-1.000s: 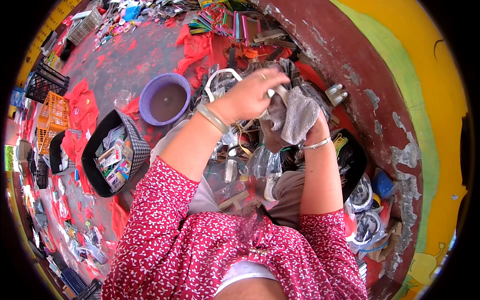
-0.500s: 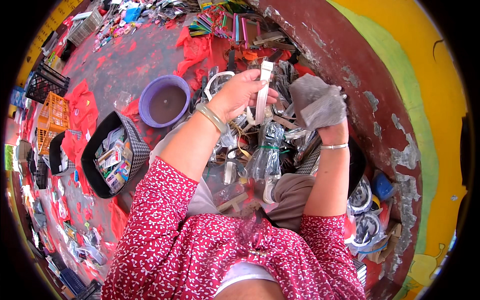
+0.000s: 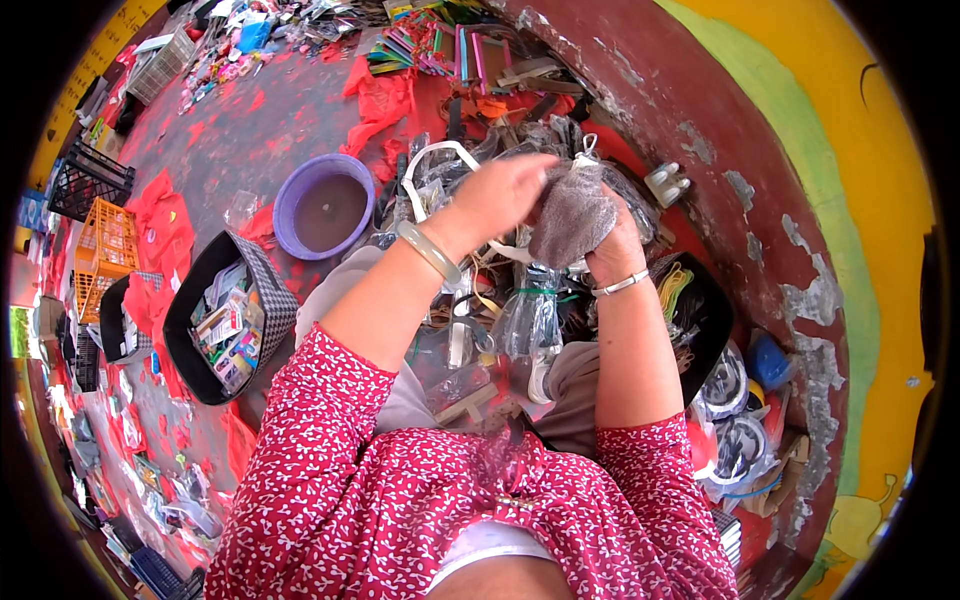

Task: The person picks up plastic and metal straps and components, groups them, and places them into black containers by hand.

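Observation:
My right hand [image 3: 617,238] is closed round a grey cloth [image 3: 574,220]. A white strap end with a metal buckle [image 3: 586,150] sticks out above the cloth, and the rest of it there is covered. Just left of the cloth is my left hand [image 3: 500,195], its fingers pointing toward the buckle. Motion smears those fingers, so whether they grip anything is unclear. Below both hands lies a heap of belts and clear plastic wrapping [image 3: 535,310]. A white belt [image 3: 412,178] curves out at the heap's left side.
A purple basin [image 3: 283,215] of murky water stands to the left. Nearer is a checked basket [image 3: 276,330] of small packages. An orange crate [image 3: 105,245] is farther left. The peeling wall [image 3: 745,200] rises at right, with a dark basket [image 3: 715,325] near my right forearm.
My right hand has turned and brought the cloth left, toward my left hand. The white strap's buckle end now shows above the cloth, no longer upright in my left hand.

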The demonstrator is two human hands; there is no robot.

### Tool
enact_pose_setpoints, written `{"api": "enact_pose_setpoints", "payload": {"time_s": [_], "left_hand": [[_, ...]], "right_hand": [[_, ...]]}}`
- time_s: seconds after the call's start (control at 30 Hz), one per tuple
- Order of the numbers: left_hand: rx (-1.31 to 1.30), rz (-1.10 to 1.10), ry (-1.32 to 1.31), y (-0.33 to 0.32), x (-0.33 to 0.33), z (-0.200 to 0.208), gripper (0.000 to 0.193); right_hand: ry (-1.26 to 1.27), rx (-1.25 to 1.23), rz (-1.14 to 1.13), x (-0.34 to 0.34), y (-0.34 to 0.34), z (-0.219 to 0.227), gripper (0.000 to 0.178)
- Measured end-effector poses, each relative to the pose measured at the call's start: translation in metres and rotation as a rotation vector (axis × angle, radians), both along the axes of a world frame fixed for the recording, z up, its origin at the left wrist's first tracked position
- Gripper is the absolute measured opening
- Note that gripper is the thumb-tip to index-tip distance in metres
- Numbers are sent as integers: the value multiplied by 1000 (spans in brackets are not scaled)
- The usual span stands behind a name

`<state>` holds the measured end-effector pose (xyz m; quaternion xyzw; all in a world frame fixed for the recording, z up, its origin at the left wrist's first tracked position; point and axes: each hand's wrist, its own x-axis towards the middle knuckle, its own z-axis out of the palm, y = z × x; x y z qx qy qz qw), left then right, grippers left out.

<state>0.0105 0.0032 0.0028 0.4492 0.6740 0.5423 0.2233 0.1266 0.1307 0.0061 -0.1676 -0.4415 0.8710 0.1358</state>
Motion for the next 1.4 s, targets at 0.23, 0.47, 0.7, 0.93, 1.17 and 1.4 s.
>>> {"api": "enact_pose_setpoints", "payload": {"time_s": [0.23, 0.47, 0.7, 0.93, 1.17, 1.4], "left_hand": [[129, -121, -650, 0, 6, 11, 36], [278, -49, -644, 4, 18, 13, 36], [367, 122, -361, 2, 15, 7, 37], [564, 289, -569, -2, 0, 15, 32], [586, 272, -854, -13, -18, 24, 31], [418, -5, -697, -3, 8, 13, 32]], "right_hand": [[20, 196, 178, 0, -1, -1, 25], [15, 76, 233, -6, -12, -3, 27], [2, 80, 323, -7, -12, 2, 26], [-148, 79, 407, -6, -18, -3, 19], [-162, 222, 584, 3, -16, -16, 23], [-8, -227, 229, -8, -18, -16, 23]]}}
